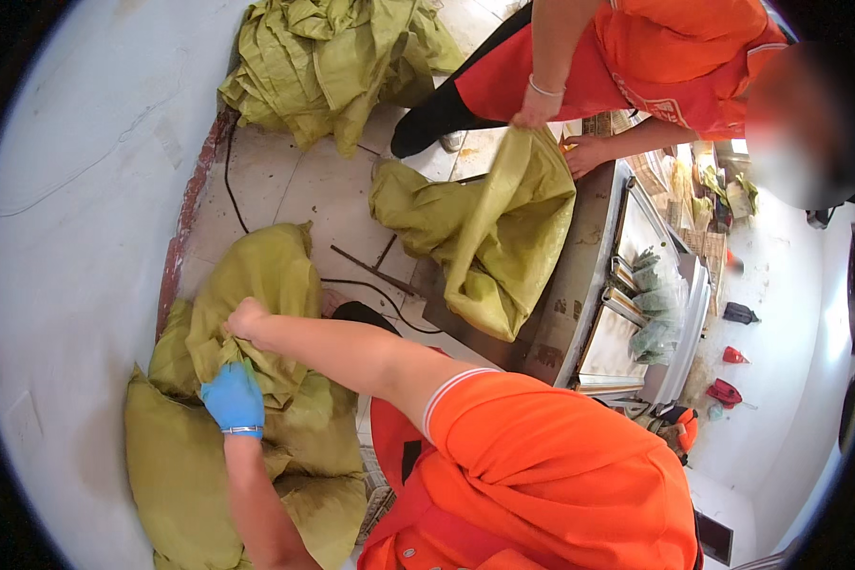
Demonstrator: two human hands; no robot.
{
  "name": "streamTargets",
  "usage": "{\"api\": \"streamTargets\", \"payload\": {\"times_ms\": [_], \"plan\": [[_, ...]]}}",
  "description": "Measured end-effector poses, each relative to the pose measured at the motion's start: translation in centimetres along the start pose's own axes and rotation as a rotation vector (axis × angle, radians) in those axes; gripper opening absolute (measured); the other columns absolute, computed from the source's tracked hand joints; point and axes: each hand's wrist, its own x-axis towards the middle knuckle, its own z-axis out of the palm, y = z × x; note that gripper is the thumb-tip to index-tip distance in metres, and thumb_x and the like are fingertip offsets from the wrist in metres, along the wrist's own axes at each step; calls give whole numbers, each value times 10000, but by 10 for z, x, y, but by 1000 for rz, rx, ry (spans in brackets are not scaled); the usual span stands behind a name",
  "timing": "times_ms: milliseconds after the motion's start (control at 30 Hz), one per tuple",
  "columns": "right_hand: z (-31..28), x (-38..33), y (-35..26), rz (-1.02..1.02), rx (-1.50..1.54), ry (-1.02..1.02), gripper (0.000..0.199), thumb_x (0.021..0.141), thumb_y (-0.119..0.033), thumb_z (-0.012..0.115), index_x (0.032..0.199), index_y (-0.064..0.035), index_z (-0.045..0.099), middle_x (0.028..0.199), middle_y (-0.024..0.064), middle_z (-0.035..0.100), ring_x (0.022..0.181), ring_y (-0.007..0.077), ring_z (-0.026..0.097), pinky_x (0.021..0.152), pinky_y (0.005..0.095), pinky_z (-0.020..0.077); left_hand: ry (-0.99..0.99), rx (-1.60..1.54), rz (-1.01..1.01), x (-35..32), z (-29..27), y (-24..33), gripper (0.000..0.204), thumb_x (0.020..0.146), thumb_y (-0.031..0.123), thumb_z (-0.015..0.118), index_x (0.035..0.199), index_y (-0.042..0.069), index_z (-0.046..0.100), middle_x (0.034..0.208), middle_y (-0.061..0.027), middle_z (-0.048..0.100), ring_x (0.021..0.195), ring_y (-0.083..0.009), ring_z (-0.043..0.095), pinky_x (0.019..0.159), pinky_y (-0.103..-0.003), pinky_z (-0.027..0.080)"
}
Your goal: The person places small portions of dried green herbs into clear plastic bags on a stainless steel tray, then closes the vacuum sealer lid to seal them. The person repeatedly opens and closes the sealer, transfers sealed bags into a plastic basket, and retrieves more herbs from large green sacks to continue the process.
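Note:
A stuffed yellow-green woven sack (252, 275) stands upright against the wall side, its gathered cloth between my two hands. My left hand (234, 399), in a blue glove, is closed on a bunch of the sack's cloth. Just beyond it, my bare right hand (247, 321) also grips the cloth with fingers curled. Below and around my hands lie more full woven sacks (180, 475), pressed together by the wall. Part of the gripped cloth is hidden under my fingers.
Across from me a co-worker in orange and red holds a limp woven sack (513, 237) beside a metal-edged counter (579, 275). Clear bags of green produce (657, 304) lie on the counter. More sacks (332, 66) are heaped at the far wall. A black cable (230, 180) crosses the tiled floor.

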Motion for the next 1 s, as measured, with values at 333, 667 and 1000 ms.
{"api": "streamTargets", "payload": {"times_ms": [333, 667, 1000], "plan": [[-17, 15, -29, 129, 129, 55, 256, 820, -87, 675, 989, 105, 686, 1006, 284, 700, 922, 400, 691, 779, 429, 535, 104, -346, -161, -29, 14, 28, 231, 959, 196, 599, 768, 74, 555, 711, -117, 579, 617, -342, 558, 638, -467, 390], [-6, 52, -15, 215, 85, 75, 235, 870, -69, 609, 1001, 111, 684, 1047, 273, 699, 920, 380, 694, 763, 427, 534, 38, -576, -223, -51, 16, 56, 222, 913, 115, 623, 732, 63, 504, 685, -154, 520, 604, -399, 482, 639, -477, 363], [-36, -15, -85, -379, 278, -17, 261, 931, -174, 679, 758, 21, 677, 684, 77, 617, 590, 146, 517, 564, 336, 440, 191, -591, -341, -55, -9, 51, 135, 939, 126, 604, 843, 32, 596, 868, -162, 582, 807, -359, 519, 753, -452, 382]]}}
